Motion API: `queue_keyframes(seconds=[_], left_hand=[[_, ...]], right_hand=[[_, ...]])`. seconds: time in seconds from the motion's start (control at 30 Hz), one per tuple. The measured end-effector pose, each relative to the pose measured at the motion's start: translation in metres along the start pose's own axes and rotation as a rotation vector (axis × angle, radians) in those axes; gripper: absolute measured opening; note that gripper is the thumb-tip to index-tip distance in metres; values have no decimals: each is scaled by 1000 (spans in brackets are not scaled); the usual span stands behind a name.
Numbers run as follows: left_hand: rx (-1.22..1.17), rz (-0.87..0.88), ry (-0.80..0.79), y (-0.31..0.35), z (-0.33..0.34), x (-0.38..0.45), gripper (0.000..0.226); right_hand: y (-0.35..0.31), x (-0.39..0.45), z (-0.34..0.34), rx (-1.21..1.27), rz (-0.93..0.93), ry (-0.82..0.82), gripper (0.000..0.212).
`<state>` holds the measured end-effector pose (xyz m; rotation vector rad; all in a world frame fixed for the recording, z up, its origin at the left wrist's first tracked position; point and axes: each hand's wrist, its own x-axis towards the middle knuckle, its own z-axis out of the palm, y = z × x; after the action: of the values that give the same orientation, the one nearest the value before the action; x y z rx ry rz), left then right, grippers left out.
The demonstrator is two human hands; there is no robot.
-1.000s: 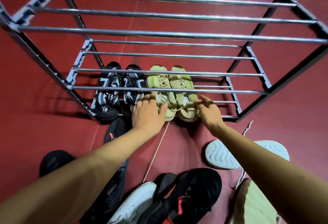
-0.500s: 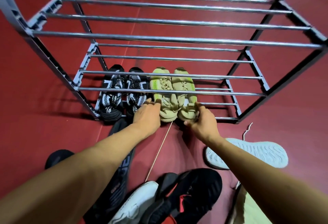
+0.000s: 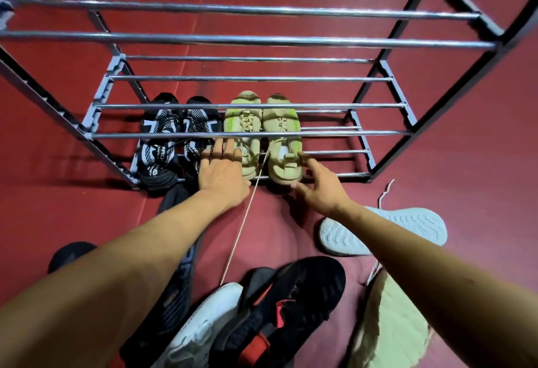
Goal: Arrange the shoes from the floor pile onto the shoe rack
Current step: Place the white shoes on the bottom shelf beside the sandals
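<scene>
A metal shoe rack [image 3: 250,134] stands on the red floor. On its bottom shelf sit a black-and-white pair [image 3: 163,140] at the left and a beige-green pair [image 3: 263,123] beside it. My left hand [image 3: 222,171] lies flat, fingers spread, against the heel side of the left beige shoe. My right hand [image 3: 318,184] touches the heel of the right beige shoe [image 3: 283,149] with fingers apart. A long beige lace [image 3: 241,228] trails from the pair toward me.
The floor pile lies near me: a black shoe with red accents [image 3: 291,300], a white shoe [image 3: 201,327], a dark shoe [image 3: 177,280] under my left arm, a white sole-up shoe [image 3: 407,222] at the right, and a beige shoe [image 3: 390,327].
Both hands have stayed at the heels of the beige pair. The left hand slid forward and flattened alongside the left shoe. The camera moved closer and lower.
</scene>
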<state>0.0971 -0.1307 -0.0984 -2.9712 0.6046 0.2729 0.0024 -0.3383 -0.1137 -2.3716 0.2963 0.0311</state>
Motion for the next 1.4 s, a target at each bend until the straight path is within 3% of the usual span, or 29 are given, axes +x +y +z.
queue_keyframes(seconds=[0.07, 0.13, 0.23, 0.3, 0.4, 0.5, 0.57, 0.63, 0.7, 0.73, 0.83, 0.9, 1.0, 1.1, 1.17, 1.3, 1.4], left_hand=[[-10, -27, 26, 5, 0, -5, 70], [-83, -10, 153, 8, 3, -19, 70], [-280, 142, 335, 16, 14, -56, 60], [-346, 253, 310, 23, 20, -78, 58], [-397, 316, 124, 33, 24, -98, 54], [-475, 270, -85, 39, 27, -111, 48], [-520, 245, -162, 42, 27, -123, 46], [-523, 237, -191, 46, 25, -133, 45], [-556, 219, -215, 51, 22, -139, 44], [-596, 208, -211, 54, 19, -141, 44], [-831, 102, -174, 61, 8, -144, 36], [-1063, 0, -222, 65, -4, -146, 34], [-1353, -15, -408, 71, -24, -149, 56], [-1647, -61, -619, 73, -40, -160, 41], [-1715, -49, -649, 70, -44, -165, 38], [-1558, -6, -385, 58, -38, -166, 24], [-1290, 4, -340, 43, -32, -168, 39]], right_hand=[[5, -7, -19, -8, -15, -64, 63], [11, -17, -36, -13, -9, -22, 48], [25, -46, -58, -81, -59, 73, 11], [37, -66, -71, -187, -105, 48, 5], [52, -89, -81, -525, -51, -240, 69], [56, -105, -73, -908, 10, -561, 129], [54, -108, -64, -1057, -41, -509, 131], [53, -102, -64, -1067, -74, -334, 104], [44, -96, -74, -906, -86, -243, 81], [35, -96, -81, -713, -54, -197, 69], [2, -92, -98, 128, 133, -37, 35], [-16, -86, -105, 636, 236, -86, 34], [-37, -83, -106, 1072, 322, -218, 52], [-49, -82, -98, 1220, 297, -265, 53], [-49, -83, -93, 1232, 297, -280, 49], [-48, -90, -81, 1098, 251, -410, 45], [-48, -95, -67, 974, 234, -405, 44]])
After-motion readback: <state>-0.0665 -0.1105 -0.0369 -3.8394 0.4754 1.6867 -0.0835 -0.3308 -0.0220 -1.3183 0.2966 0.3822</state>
